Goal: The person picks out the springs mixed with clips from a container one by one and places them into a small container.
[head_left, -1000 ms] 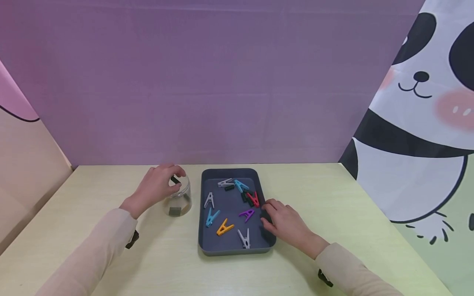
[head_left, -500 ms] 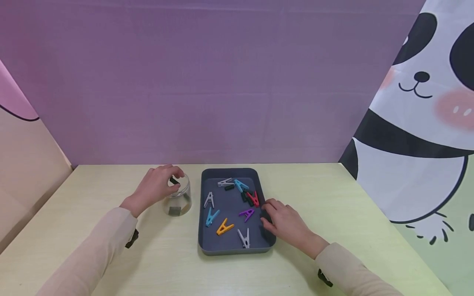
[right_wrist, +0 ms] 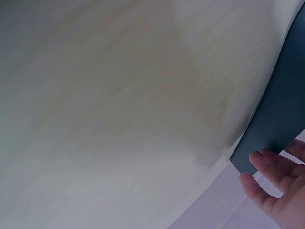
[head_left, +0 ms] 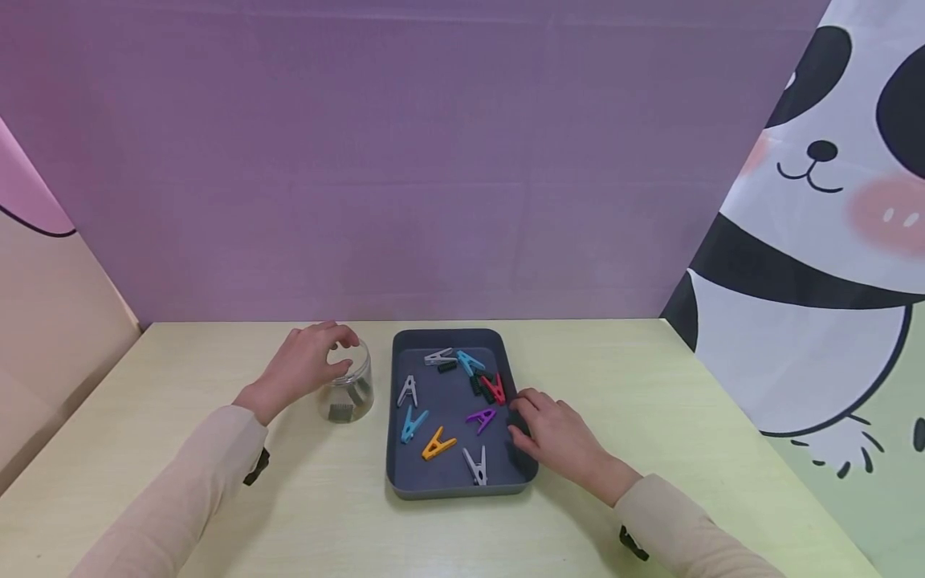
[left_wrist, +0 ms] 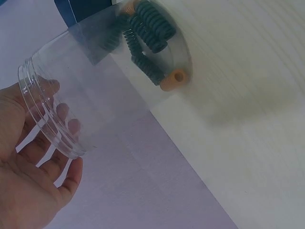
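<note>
Left hand (head_left: 299, 365) curls round the clear plastic jar (head_left: 349, 391) on the pale worktop (head_left: 650, 417); right hand (head_left: 552, 429), fingers relaxed, steadies the grey tray (head_left: 462, 479) of clothes pegs; a nudge might tip the jar

One jar (head_left: 348, 392), one tray (head_left: 455, 482), two white pegs (head_left: 408, 391), two blue pegs (head_left: 413, 423)
</note>
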### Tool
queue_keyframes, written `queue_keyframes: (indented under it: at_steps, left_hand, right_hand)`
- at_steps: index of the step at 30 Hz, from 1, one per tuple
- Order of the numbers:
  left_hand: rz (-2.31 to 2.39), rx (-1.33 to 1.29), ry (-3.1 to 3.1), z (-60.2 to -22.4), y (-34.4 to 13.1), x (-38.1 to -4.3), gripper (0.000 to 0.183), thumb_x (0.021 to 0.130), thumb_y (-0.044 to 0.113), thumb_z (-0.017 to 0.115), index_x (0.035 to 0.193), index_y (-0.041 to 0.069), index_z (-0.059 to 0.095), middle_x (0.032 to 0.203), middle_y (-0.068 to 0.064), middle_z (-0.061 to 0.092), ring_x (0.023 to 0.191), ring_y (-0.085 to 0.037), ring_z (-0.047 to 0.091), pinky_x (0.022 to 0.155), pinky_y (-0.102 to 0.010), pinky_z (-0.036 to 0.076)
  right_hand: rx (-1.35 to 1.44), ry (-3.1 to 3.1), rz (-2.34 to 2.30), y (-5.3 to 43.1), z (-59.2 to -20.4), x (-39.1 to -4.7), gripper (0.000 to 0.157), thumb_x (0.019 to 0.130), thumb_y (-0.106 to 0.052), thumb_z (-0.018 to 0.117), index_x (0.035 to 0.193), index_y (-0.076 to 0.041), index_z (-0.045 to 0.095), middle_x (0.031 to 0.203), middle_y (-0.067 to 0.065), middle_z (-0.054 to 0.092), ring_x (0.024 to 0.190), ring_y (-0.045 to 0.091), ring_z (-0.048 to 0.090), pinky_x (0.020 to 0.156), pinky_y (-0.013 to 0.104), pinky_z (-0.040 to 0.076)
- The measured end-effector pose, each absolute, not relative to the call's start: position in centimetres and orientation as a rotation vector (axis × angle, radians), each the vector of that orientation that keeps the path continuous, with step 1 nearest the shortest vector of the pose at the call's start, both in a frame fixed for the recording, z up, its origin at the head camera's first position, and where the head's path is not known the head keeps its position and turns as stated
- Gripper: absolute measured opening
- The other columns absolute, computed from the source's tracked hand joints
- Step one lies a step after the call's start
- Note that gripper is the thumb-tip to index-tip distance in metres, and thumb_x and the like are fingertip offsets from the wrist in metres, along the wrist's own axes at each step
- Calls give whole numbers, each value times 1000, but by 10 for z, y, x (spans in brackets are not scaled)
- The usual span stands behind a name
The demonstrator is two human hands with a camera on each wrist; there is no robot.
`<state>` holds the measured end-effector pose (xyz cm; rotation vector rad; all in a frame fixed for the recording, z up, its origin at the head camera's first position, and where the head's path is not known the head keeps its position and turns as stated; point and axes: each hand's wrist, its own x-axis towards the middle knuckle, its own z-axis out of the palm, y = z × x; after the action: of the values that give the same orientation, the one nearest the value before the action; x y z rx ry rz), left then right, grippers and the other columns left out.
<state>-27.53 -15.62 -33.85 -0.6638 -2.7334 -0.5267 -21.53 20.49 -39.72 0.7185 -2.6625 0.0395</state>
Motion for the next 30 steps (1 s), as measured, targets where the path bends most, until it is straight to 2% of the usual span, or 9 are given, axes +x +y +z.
queue_keyframes:
  at_steps: [8,15,30]
  left_hand:
    - [-524,-669,-2725,-337,-153,-275,26,79,18,68,105,13,63,101,-2,64,93,-21,58,82,-44,38]
    - [-545,-714,-2663,-330,-146,-276,26,80,18,67,105,14,63,103,-1,64,94,-20,59,88,-45,38]
    - [-511,-742,-2695,-326,-109,-274,28,80,22,68,107,16,63,105,2,64,97,-17,56,92,-43,39]
  right_hand:
    - [723,-2649,52,205,-398,-215,29,81,-28,64,100,-7,62,102,5,60,88,16,58,65,32,51]
    - [724,-2659,38,205,-397,-214,29,83,-30,62,101,-8,61,103,4,59,88,15,57,66,31,50]
    - [733,-2654,36,206,-397,-215,28,83,-30,62,101,-8,61,103,4,60,88,15,58,66,31,50]
